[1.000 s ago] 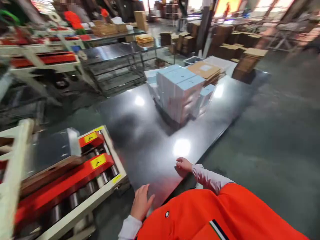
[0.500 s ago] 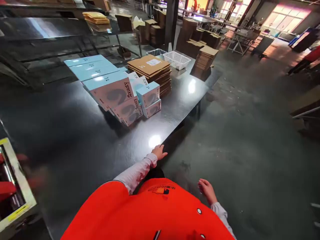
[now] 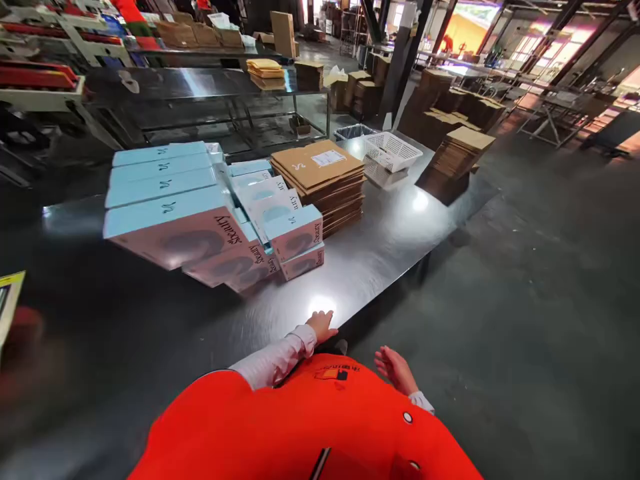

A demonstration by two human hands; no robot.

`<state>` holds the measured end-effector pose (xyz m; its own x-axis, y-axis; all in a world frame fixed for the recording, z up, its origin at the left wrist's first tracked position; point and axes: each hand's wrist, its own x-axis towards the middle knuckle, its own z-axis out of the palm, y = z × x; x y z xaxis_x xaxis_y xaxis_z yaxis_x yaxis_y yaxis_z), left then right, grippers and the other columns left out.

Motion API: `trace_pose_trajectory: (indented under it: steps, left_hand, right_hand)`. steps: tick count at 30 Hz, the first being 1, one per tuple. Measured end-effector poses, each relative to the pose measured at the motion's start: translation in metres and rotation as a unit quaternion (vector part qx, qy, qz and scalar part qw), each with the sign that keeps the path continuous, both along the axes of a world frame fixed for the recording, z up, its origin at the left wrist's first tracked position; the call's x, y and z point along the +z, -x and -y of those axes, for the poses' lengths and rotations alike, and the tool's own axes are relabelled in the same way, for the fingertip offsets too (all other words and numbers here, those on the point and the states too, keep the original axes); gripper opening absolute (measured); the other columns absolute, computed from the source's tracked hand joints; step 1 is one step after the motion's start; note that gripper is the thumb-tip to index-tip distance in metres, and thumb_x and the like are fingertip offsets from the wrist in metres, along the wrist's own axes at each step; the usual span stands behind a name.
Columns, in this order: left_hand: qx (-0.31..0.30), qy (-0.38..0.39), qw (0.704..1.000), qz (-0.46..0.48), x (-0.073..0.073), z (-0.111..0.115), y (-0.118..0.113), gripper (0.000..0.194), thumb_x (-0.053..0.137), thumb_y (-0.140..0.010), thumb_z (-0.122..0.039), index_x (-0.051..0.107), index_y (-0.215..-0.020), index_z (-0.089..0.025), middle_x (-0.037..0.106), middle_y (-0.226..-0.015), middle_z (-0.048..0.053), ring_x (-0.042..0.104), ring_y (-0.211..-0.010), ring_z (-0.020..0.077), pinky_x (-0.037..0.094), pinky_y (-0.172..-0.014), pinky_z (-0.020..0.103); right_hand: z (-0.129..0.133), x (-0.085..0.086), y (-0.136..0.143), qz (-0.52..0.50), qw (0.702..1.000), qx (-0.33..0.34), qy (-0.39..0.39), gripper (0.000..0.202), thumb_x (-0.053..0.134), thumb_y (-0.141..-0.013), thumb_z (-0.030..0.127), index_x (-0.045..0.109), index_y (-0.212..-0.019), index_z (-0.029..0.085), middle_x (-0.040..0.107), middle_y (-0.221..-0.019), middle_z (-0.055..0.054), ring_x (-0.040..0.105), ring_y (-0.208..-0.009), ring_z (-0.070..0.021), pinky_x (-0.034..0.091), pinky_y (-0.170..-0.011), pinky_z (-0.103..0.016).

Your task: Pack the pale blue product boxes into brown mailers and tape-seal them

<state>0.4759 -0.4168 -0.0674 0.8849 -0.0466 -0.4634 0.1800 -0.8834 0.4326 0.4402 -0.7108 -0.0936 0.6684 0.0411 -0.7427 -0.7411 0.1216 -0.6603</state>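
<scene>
My left hand (image 3: 321, 327) rests open over the near edge of the metal table (image 3: 355, 273), to the right of the blue-topped boxes (image 3: 210, 223) and nearer me; a second ago my right hand (image 3: 397, 371) was the one on the metal. That right hand, open and fingers parted, now hangs farther right of the boxes, off the table, closer to my left than half a second ago. The boxes stand on the table, fronts reading "beauty" after letters I can't make out. Right of them, brown cardboard (image 3: 327, 183) bears a white label (image 3: 328, 158), its print too small to read.
</scene>
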Motion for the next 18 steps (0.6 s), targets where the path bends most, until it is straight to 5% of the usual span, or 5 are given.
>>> trace_pose_trajectory:
  steps: [5,10,15,18]
  left_hand:
    - [0.031,0.051,0.998,0.029,0.011,0.017,-0.069,0.079,0.064,-0.082,-0.048,0.038,-0.150,-0.017,0.050,-0.148,0.017,0.053,-0.133,0.0293,0.044,-0.109,0.040]
    - [0.097,0.121,0.982,0.108,0.011,0.027,-0.150,0.079,0.068,-0.081,-0.040,0.038,-0.150,-0.014,0.041,-0.155,0.015,0.037,-0.146,0.0233,0.031,-0.121,0.034]
    - [0.365,0.061,0.919,0.133,-0.010,0.020,-0.243,0.064,0.047,-0.096,-0.030,0.025,-0.154,-0.014,0.043,-0.152,0.021,0.046,-0.140,0.0233,0.038,-0.116,0.040]
    - [0.457,0.008,0.880,0.131,-0.020,-0.002,-0.293,0.068,0.038,-0.095,-0.019,0.010,-0.157,-0.012,0.038,-0.153,0.025,0.044,-0.142,0.0265,0.036,-0.116,0.047]
  right_hand:
    - [0.038,0.031,-0.148,-0.001,1.000,-0.018,-0.024,0.031,0.053,-0.091,0.048,0.067,-0.097,0.021,0.074,-0.111,-0.011,0.073,-0.099,-0.0218,0.058,-0.076,-0.031]
    - [0.041,0.048,-0.300,-0.003,0.999,0.025,-0.035,0.032,0.042,-0.099,0.042,0.065,-0.096,0.020,0.074,-0.109,-0.011,0.074,-0.087,-0.0206,0.058,-0.074,-0.032]
    - [-0.009,0.069,-0.473,0.025,0.990,0.136,-0.039,0.035,0.037,-0.101,0.042,0.062,-0.095,0.019,0.073,-0.103,-0.011,0.072,-0.079,-0.0179,0.057,-0.071,-0.030]
    - [-0.064,0.083,-0.568,0.037,0.979,0.201,-0.010,0.034,0.036,-0.102,0.041,0.060,-0.091,0.019,0.072,-0.096,-0.008,0.069,-0.072,-0.0140,0.053,-0.061,-0.024]
